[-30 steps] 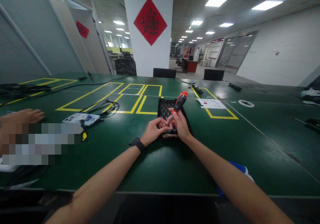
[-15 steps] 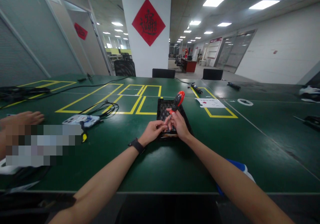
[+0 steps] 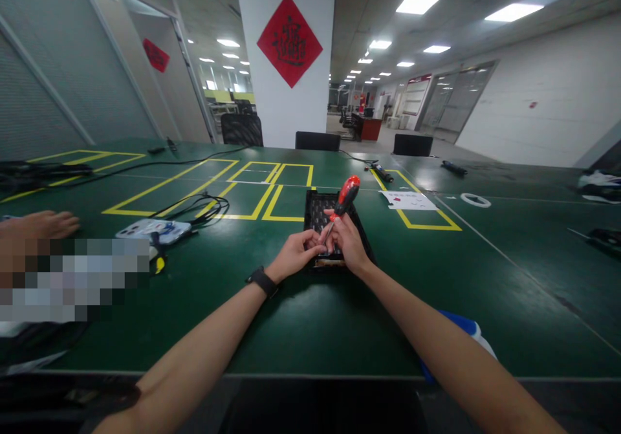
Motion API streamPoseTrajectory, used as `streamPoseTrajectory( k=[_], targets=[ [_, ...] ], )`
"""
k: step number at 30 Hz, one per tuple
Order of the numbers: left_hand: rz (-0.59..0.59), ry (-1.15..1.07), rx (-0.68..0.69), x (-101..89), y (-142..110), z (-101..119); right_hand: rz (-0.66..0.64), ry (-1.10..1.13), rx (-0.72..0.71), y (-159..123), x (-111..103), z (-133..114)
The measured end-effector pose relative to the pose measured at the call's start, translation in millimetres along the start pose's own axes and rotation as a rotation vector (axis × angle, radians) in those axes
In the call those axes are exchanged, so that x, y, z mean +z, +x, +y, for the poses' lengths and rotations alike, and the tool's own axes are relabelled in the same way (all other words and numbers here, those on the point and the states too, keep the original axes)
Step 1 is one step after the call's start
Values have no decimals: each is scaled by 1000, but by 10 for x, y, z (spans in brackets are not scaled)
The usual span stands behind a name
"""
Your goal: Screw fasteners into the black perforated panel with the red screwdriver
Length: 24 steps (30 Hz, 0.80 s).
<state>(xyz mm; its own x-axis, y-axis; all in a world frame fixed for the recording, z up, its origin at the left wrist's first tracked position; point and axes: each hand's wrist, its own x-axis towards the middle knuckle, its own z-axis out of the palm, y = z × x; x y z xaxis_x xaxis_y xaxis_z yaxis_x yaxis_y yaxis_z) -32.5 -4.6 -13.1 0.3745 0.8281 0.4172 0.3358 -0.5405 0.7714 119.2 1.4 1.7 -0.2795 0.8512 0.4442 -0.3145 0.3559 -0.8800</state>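
Note:
A red and black screwdriver (image 3: pixel 348 195) leans with its handle up, and its shaft slants down to the left. My right hand (image 3: pixel 350 245) has its fingers around the shaft just below the handle. Close by the screwdriver's tip is my left hand (image 3: pixel 297 254), thumb and forefinger pinched together; anything between them is too small to make out. Both hands are over the front part of a black open tray (image 3: pixel 321 195) with a patterned floor. The fingers cover part of the tray, and the screwdriver's tip cannot be seen clearly.
On the left, another person's hand (image 3: pixel 46 226) rests by a phone-like device (image 3: pixel 152 229) and black cables (image 3: pixel 211 207). Yellow tape outlines mark the green table (image 3: pixel 301 330). To the right are a white paper (image 3: pixel 408 200), a white ring (image 3: pixel 476 200) and a blue-white item (image 3: pixel 460 324).
The screwdriver's handle has turned about its length, so more red faces me. Both my hands stay in nearly the same place, and the view has shifted slightly.

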Motion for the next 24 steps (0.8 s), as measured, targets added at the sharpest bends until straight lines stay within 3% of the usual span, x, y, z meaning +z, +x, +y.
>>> streamPoseTrajectory(
  k=[4,13,21,24],
  targets=[
    [-35,36,33,-22,-6,-1,11,37,12,11,-10,26],
    [35,83,49,3,-29,31,2,-15,7,-5,24,-18],
    [-12,100,92,-23,-40,25,-39,-7,22,3,20,-7],
    [24,123,84,-12,-39,25,-31,-3,21,3,14,-7]
  ],
)
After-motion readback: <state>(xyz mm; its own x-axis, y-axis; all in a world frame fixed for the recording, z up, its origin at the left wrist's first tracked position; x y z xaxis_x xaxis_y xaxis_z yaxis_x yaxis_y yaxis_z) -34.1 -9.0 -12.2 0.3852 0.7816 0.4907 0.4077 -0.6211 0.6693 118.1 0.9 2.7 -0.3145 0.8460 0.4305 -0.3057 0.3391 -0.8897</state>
